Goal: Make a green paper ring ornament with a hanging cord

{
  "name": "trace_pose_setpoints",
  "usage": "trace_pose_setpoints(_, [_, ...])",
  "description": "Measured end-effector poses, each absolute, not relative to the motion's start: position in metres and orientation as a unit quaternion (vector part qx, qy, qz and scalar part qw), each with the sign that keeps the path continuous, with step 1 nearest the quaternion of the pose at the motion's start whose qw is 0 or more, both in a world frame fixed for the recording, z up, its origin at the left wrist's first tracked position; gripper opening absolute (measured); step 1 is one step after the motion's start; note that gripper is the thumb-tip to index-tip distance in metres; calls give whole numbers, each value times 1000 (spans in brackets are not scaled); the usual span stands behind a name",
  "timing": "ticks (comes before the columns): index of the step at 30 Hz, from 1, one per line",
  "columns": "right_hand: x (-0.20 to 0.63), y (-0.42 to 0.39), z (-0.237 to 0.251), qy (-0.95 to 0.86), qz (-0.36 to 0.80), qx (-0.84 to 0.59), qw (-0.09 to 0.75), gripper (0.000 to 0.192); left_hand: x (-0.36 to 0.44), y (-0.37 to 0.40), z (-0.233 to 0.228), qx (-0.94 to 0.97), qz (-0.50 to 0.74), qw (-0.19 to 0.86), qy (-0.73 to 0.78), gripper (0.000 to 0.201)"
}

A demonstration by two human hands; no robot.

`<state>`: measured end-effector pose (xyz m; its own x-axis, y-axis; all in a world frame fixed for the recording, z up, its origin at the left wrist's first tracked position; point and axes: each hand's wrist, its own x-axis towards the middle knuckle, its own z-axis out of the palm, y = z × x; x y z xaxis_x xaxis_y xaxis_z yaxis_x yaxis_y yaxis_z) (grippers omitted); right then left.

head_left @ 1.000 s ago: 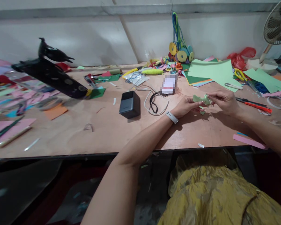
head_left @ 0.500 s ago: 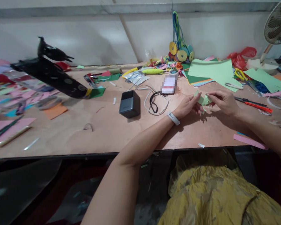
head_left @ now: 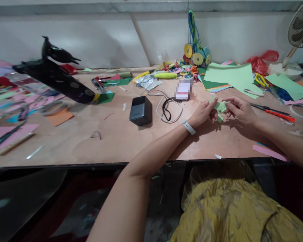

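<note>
A small folded piece of light green paper (head_left: pixel 221 107) is held between my two hands, a little above the table. My left hand (head_left: pixel 204 112), with a pale band at the wrist, pinches its left part between thumb and fingers. The fingers of my right hand (head_left: pixel 239 110) are closed on the right part. One green flap hangs down between the hands. The exact folds are too small to make out. Behind my hands lie larger light green sheets (head_left: pixel 228 74) on a stack of coloured paper.
A black power bank (head_left: pixel 140 110), a white cable (head_left: pixel 175 119) and a phone (head_left: pixel 182 90) lie left of my hands. At right are an orange-handled cutting tool (head_left: pixel 280 115), yellow-handled scissors (head_left: pixel 261 80) and a fan (head_left: pixel 301 28). A black bird-topped object (head_left: pixel 58 80) leans at left.
My fingers have shifted slightly on the green paper, and its lower flap now shows more plainly. The whole view has moved a little; the things on the table keep their places.
</note>
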<state>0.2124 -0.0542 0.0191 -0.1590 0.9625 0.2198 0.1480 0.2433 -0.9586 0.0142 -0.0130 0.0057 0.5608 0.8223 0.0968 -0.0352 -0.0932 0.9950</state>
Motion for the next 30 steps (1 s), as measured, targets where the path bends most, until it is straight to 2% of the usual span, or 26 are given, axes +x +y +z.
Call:
trace_pose_setpoints(16, [217, -52, 14, -694, 348, -414, 476, 34, 18, -14, 2, 618, 376, 624, 297, 61])
trace_pose_setpoints(20, [226, -46, 17, -761, 206, -411, 458, 31, 13, -16, 6, 634, 376, 611, 290, 53])
trace_pose_setpoints(23, [233, -41, 14, -808, 90, -385, 437, 28, 12, -17, 11, 595, 373, 656, 278, 51])
trace_pose_setpoints(26, [236, -39, 9, -837, 16, -366, 407, 29, 13, -18, 13, 553, 361, 699, 274, 54])
trace_pose_setpoints(30, [237, -42, 6, -853, -53, -368, 366, 29, 14, -17, 10, 553, 373, 700, 253, 52])
